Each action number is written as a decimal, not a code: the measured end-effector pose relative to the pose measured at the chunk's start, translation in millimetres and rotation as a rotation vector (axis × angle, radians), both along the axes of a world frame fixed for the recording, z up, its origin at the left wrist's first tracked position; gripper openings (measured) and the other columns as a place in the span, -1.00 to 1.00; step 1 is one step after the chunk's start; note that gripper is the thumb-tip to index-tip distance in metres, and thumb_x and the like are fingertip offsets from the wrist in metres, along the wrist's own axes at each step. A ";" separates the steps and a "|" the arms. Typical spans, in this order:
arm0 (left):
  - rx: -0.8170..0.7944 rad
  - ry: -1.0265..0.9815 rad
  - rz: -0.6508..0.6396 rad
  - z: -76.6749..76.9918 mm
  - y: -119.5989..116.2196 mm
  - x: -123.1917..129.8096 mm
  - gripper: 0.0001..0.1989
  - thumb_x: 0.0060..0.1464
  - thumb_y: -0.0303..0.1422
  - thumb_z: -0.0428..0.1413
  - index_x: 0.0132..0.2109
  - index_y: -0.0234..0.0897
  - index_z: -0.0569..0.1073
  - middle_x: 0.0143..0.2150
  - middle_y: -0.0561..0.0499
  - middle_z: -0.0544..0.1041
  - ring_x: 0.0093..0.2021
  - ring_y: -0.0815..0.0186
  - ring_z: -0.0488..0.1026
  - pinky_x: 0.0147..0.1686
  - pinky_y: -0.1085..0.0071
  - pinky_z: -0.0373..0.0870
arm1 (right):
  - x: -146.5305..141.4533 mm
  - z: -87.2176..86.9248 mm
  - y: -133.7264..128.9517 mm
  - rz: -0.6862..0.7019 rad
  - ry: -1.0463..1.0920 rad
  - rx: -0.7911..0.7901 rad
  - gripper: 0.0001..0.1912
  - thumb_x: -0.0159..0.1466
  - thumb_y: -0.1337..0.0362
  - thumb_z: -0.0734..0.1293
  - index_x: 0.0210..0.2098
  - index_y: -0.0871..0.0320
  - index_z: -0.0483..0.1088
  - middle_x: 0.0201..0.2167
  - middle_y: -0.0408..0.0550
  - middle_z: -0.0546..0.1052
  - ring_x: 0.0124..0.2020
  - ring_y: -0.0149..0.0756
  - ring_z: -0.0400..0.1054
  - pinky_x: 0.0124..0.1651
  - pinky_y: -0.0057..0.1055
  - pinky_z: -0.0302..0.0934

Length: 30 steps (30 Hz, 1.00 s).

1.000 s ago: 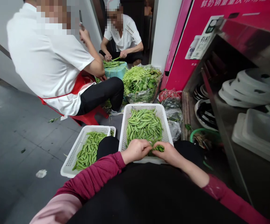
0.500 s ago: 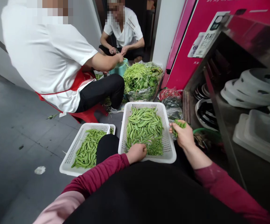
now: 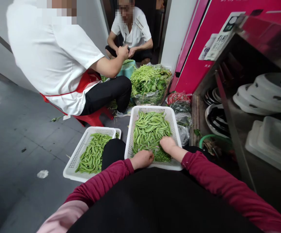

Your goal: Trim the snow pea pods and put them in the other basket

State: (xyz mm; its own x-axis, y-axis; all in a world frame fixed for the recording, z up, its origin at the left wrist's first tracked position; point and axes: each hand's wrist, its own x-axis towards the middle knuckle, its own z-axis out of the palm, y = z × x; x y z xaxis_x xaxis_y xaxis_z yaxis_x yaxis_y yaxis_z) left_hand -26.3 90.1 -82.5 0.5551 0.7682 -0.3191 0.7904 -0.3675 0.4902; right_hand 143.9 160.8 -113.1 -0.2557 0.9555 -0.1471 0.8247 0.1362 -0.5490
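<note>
A white perforated plastic basket (image 3: 177, 129) rests at my lap, holding a heap of green pea pods (image 3: 150, 127). Along its near side lies a patch of small, fine green scraps (image 3: 162, 156). My left hand (image 3: 143, 159) is closed over the basket's near left part, and whatever its curled fingers hold is hidden. Across from it, my right hand (image 3: 168, 145) reaches in over the right side, at the border of pods and scraps. Its fingers are curled downward, and their tips are out of sight.
Left of my knee stands another white basket (image 3: 76, 161) of pea pods. Ahead, a seated co-worker (image 3: 55, 61) and a squatting one (image 3: 135, 29) work by a big bag of greens (image 3: 151, 81). A metal shelf (image 3: 230, 129) with white trays borders my right, near a green-rimmed container (image 3: 203, 137).
My right hand has moved left from outside the basket's right rim into it; the green bunch it held no longer shows. My left hand stays nearly in place.
</note>
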 end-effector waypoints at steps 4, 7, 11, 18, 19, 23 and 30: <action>0.006 -0.085 0.069 5.6 2.3 1.2 -0.79 -0.02 -0.43 -0.07 -0.44 -0.30 0.45 -0.45 0.00 0.49 -0.42 0.37 0.39 -0.35 0.52 0.26 | 25.4 23.1 2.3 -0.043 0.130 -0.077 -0.80 -0.12 0.46 0.38 -0.70 0.16 0.25 -0.72 -0.15 0.34 -0.54 -0.32 0.31 -0.48 -0.45 0.14; -0.002 -0.190 0.128 13.1 5.1 8.4 -0.77 0.02 -0.41 -0.08 -0.40 -0.31 0.46 -0.46 0.01 0.48 -0.43 0.39 0.37 -0.37 0.54 0.23 | 37.9 40.1 -6.5 -0.156 0.491 -0.441 -0.87 -0.08 0.31 0.38 -0.58 0.19 0.32 -0.74 -0.22 0.34 -0.69 -0.45 0.20 -0.67 -0.54 0.04; -0.077 -0.299 0.109 23.7 3.7 20.6 -0.73 0.09 -0.33 -0.12 -0.35 -0.31 0.45 -0.50 0.05 0.45 -0.51 0.44 0.32 -0.45 0.57 0.20 | 30.1 47.2 -29.6 -0.402 0.913 -0.791 -0.83 -0.07 0.29 0.38 -0.56 0.23 0.31 -0.73 -0.20 0.36 -0.72 -0.49 0.19 -0.75 -0.60 -0.01; 0.131 -0.231 0.065 21.7 -3.3 23.1 -0.74 0.09 -0.37 -0.14 -0.42 -0.32 0.41 -0.51 0.02 0.42 -0.50 0.41 0.34 -0.43 0.53 0.22 | 1.7 42.5 -51.4 -0.628 1.119 -0.795 -0.90 0.02 0.34 0.32 -0.56 0.26 0.32 -0.69 -0.11 0.42 -0.71 -0.47 0.25 -0.73 -0.59 0.07; 0.167 -0.213 0.074 20.4 -4.0 22.5 -0.73 0.09 -0.36 -0.14 -0.42 -0.32 0.40 -0.51 0.01 0.42 -0.49 0.40 0.34 -0.43 0.52 0.22 | -0.4 42.8 -52.6 -0.635 1.145 -0.780 -0.89 0.02 0.34 0.32 -0.56 0.25 0.32 -0.69 -0.11 0.42 -0.71 -0.47 0.25 -0.73 -0.59 0.07; 0.262 -0.139 0.054 21.7 -7.0 23.0 -0.77 0.02 -0.35 -0.10 -0.47 -0.31 0.39 -0.52 -0.01 0.43 -0.49 0.36 0.36 -0.44 0.49 0.23 | -6.2 48.8 -58.4 -0.594 1.186 -0.703 -0.87 -0.03 0.33 0.36 -0.56 0.24 0.31 -0.70 -0.14 0.40 -0.71 -0.46 0.23 -0.73 -0.57 0.07; 0.272 -0.048 0.341 27.4 7.4 -0.4 -0.79 -0.05 -0.37 -0.07 -0.50 -0.30 0.40 -0.54 0.00 0.43 -0.48 0.36 0.35 -0.45 0.50 0.20 | 3.2 66.4 -68.5 -0.393 1.098 -0.837 -0.80 -0.09 0.28 0.41 -0.52 0.23 0.33 -0.65 -0.17 0.39 -0.66 -0.48 0.22 -0.72 -0.58 0.02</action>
State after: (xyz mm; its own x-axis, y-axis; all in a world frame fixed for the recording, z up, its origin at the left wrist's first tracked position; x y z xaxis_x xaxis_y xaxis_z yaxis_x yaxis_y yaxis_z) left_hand -26.7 97.5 -55.1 0.2643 0.9626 -0.0596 0.8676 -0.2103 0.4506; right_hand 147.1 92.2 -46.7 -0.3511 0.7223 -0.5958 -0.1534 -0.6721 -0.7244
